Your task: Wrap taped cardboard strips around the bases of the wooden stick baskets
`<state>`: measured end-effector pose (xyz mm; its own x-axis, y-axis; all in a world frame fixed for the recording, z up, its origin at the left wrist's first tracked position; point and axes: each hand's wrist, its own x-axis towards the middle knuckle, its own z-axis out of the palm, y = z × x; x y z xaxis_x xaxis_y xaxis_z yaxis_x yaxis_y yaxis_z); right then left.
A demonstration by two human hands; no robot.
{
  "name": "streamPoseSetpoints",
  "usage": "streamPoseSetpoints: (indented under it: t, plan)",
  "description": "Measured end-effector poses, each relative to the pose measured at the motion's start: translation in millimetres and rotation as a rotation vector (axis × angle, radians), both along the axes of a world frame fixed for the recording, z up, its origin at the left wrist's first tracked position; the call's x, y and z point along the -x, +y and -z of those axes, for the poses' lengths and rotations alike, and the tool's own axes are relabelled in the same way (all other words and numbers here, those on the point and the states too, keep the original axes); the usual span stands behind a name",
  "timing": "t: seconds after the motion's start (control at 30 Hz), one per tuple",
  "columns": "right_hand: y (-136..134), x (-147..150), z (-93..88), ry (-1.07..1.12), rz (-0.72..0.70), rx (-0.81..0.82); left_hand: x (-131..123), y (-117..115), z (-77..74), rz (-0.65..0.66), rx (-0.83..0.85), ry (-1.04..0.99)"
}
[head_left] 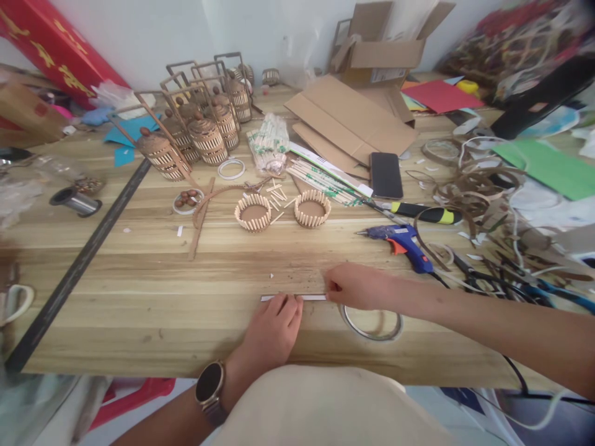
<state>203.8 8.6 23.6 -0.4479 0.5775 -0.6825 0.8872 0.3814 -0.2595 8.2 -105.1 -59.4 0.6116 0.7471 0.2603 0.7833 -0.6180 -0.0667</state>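
A narrow white strip with a darker edge lies across the table near its front. My left hand, wearing a watch, presses its bunched fingertips onto the middle of it. At the strip's right end, my right hand is closed in a pinch; its fingertips are partly hidden. Just below the right hand is a ring-shaped roll of tape, its top edge covered by that hand. Two round cardboard bases edged with short sticks, the left one and the right one, stand farther back.
A blue glue gun and a yellow-black utility knife lie right, by a phone and tangled cardboard strips. Several stick lanterns stand back left. A long black bar crosses the left side. Cardboard sheets lie behind.
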Motion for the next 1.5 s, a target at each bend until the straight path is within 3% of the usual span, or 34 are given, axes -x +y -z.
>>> streamPoseSetpoints:
  t: [0.47, 0.6, 0.73, 0.9, 1.23, 1.37, 1.5]
  plan:
    - [-7, 12, -15.6, -0.082, -0.014, -0.057, -7, 2, -5.7, -0.018, 0.04, -0.048]
    - [-8, 6, -12.9, -0.055, -0.013, -0.076, -10, 10, -20.2, -0.076, 0.135, -0.071]
    - [-16, 3, -17.7, -0.053, 0.008, -0.13, -14, 22, -43.9, -0.132, 0.253, -0.141]
    - [-26, 6, -26.5, -0.047, -0.006, -0.157, -24, 36, -63.3, -0.076, 0.549, -0.304]
    - [-42, 11, -40.1, -0.067, -0.098, -0.24, -36, 48, -59.8, -0.213, 0.862, -0.536]
    - [-64, 4, -26.5, -0.05, -0.215, -0.473, -31, 53, -58.6, -0.288, 0.894, -0.61]
    - [-85, -14, -13.4, 0.166, -0.307, -0.603, -14, 61, -57.9, -0.434, 0.881, -0.642]
